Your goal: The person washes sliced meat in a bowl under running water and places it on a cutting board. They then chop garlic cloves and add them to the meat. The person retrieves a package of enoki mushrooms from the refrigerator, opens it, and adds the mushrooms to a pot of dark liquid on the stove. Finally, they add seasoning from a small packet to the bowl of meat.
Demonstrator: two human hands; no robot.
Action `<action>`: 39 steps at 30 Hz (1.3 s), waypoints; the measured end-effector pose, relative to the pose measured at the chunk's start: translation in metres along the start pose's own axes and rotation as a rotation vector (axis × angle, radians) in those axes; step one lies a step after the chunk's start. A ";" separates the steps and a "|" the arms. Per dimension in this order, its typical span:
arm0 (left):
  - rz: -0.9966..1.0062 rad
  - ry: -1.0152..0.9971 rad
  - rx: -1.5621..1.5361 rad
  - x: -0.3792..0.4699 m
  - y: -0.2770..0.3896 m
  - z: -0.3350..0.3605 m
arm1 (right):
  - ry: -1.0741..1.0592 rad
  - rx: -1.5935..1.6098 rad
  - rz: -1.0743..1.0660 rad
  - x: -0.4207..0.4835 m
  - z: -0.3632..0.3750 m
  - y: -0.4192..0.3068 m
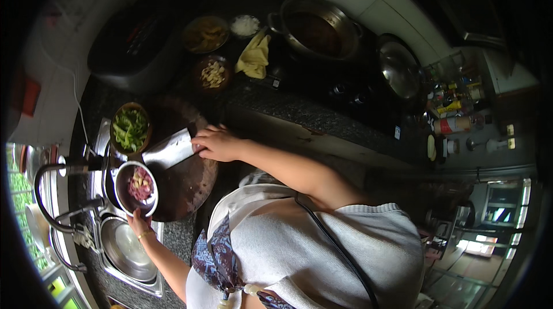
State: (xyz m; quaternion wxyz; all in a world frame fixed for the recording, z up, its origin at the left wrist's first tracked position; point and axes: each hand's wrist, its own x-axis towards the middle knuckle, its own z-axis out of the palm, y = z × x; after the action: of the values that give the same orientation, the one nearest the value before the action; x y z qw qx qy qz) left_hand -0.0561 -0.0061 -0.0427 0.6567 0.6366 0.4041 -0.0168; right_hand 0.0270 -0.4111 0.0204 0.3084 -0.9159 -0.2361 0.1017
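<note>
My left hand grips the near rim of a light-rimmed bowl. Inside it lie pink pieces of raw meat topped with pale yellow bits. The handle of a cleaver is in my right hand. Its broad, shiny blade points towards the bowl, over a round, worn wooden chopping board. A brown bowl of sliced green vegetable stands just beyond the blade, at the board's far left edge. Whether the blade touches the board, I cannot tell.
A steel sink with a curved tap lies left. Behind are a dark rice cooker, a bowl of chopped pale pieces and a yellow cloth. A pot of dark liquid and a wok occupy the hob.
</note>
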 end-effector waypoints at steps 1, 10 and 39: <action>0.032 0.008 -0.005 -0.004 0.002 0.003 | -0.046 0.377 0.079 -0.022 -0.015 0.016; 0.242 -0.062 -0.031 -0.053 0.047 0.062 | 0.260 -0.469 0.917 -0.222 -0.120 0.193; 0.182 -1.225 0.408 -0.205 -0.021 0.515 | 0.333 -0.375 0.940 -0.239 -0.177 0.296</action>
State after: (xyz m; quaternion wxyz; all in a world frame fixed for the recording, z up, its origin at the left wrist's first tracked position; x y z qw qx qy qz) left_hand 0.0572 -0.5483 -0.0172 0.6330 0.6552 -0.1104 -0.3973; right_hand -0.0122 -0.8278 -0.0119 0.0936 -0.9660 0.2379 0.0383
